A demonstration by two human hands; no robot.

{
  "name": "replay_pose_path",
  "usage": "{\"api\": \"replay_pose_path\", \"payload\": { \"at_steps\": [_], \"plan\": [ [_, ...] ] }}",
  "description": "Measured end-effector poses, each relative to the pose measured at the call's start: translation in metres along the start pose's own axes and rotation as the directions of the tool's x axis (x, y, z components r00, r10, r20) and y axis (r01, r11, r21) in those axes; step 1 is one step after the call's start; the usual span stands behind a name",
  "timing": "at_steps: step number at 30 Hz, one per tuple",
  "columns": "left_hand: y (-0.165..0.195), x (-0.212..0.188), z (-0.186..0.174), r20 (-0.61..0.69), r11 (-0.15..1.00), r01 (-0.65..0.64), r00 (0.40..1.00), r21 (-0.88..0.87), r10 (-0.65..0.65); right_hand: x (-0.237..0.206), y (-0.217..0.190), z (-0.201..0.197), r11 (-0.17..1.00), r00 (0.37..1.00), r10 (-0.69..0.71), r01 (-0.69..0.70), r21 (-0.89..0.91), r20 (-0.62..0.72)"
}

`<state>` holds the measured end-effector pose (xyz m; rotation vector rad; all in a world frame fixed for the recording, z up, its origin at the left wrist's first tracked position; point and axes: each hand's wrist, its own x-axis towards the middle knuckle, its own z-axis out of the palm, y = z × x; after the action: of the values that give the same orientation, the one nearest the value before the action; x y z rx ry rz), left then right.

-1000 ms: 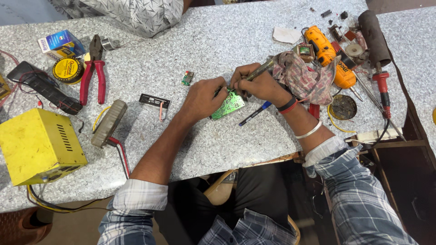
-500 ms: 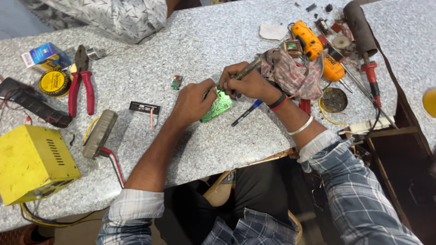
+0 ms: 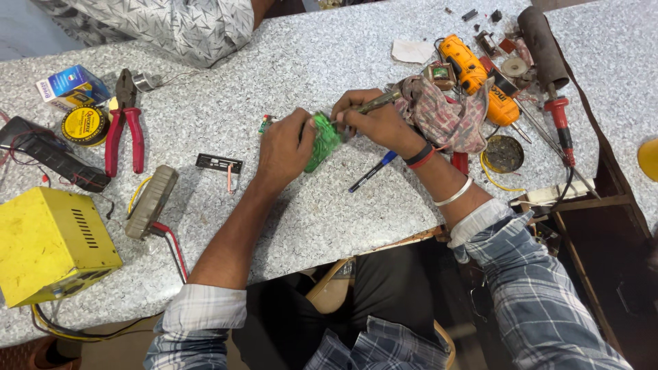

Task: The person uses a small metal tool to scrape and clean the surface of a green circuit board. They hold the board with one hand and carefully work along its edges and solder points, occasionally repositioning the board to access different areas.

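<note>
while the left hand (image 3: 286,149) pinches a green circuit board (image 3: 322,140), the right hand (image 3: 373,123) grips a soldering iron (image 3: 375,103) over the counter (image 3: 329,205).

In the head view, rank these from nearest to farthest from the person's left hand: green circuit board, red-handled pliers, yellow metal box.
Measured from the left hand:
1. Green circuit board, held in it.
2. Red-handled pliers, off to the left.
3. Yellow metal box, far left at the table's near edge.
</note>
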<state>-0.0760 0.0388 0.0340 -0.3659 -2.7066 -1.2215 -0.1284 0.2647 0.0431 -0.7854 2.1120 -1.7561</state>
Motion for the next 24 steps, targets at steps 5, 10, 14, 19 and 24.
{"api": "replay_pose_path", "payload": {
  "at_steps": [5,10,14,19,24],
  "plan": [
    [-0.003,0.002,0.003,-0.142,0.999,0.029,0.989,-0.033,-0.034,-0.001,-0.01,0.001,0.999,0.99,-0.04,0.041,0.0,-0.136],
    [-0.001,0.007,0.004,-0.114,0.942,0.069,0.987,-0.329,-0.112,0.002,-0.015,0.004,0.999,0.988,0.035,-0.038,-0.022,-0.151],
    [0.001,0.01,0.003,0.046,0.823,0.143,0.989,-0.55,-0.141,0.002,-0.009,0.007,0.999,0.99,-0.044,0.042,-0.02,-0.131],
    [0.003,0.006,0.002,0.167,0.801,0.174,0.982,-0.573,-0.093,0.0,-0.003,0.006,0.969,0.977,-0.168,0.139,-0.205,-0.132],
    [0.003,0.004,0.004,0.146,0.719,0.168,0.985,-0.674,-0.093,0.002,-0.007,0.007,0.991,0.985,-0.079,0.06,-0.122,-0.151]
  ]
}}
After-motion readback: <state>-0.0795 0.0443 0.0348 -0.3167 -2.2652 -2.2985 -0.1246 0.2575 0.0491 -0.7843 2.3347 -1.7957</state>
